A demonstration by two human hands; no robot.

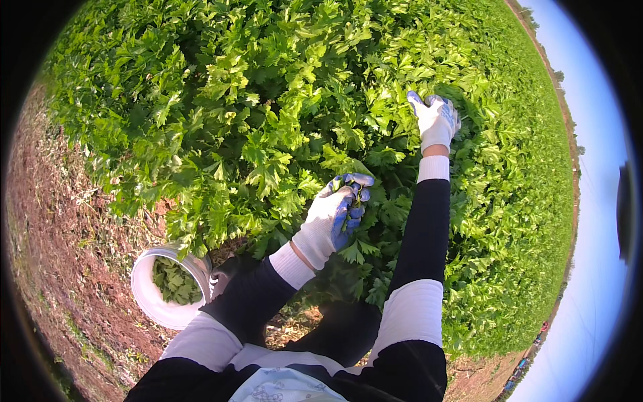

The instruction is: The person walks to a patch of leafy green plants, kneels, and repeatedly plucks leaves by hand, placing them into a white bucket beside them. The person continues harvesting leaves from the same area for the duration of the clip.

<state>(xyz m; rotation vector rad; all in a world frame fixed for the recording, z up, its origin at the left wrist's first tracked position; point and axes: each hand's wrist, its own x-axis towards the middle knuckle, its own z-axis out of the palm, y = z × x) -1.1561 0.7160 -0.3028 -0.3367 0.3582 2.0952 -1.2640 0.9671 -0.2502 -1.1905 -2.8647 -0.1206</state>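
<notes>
My left hand (331, 216), in a white knit glove with a blue coated palm, is curled around a few small green leaf pieces (355, 195). It is held just above the leafy green plants (266, 166), which look like celery. Farther out and to the right, my right hand (438, 118), in a matching glove, reaches in among the leaves. Its thumb stands apart, and the other fingers bend down into the foliage. Whether those fingers grip a stem is hidden. A white plastic bucket (143, 289) beside my left forearm contains loose picked leaves (176, 284).
Dense crop spreads ahead and to the right. Bare reddish soil (65, 241) with dry plant litter runs along the left. My dark-clad leg (336, 331) is below my forearms, at the crop's edge. Small distant blue objects (517, 374) line the field's far lower-right edge.
</notes>
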